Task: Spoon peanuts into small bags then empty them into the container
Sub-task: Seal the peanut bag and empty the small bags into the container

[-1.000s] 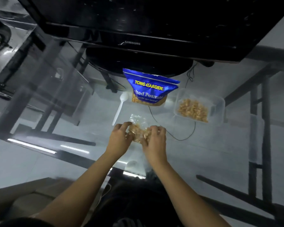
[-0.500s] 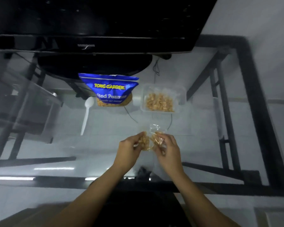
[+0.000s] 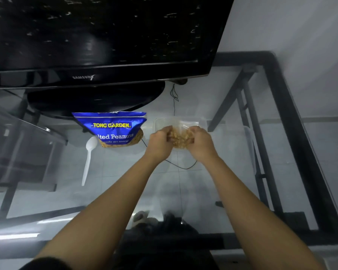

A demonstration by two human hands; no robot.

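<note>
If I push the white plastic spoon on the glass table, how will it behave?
The white plastic spoon looks thin, so probably light. On the smooth glass table it would likely slide easily. It lies flat, so tipping seems unlikely.

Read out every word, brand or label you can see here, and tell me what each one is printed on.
"SAMSUNG": on the lower bezel of the black television, last letter partly blurred.
"TONG GARDEN": yellow letters on the blue peanut packet.
"lted Peanuts": white letters on the same packet; the start of the word is cut off.
A small yellow line beneath that is too small and blurred to read.
</note>
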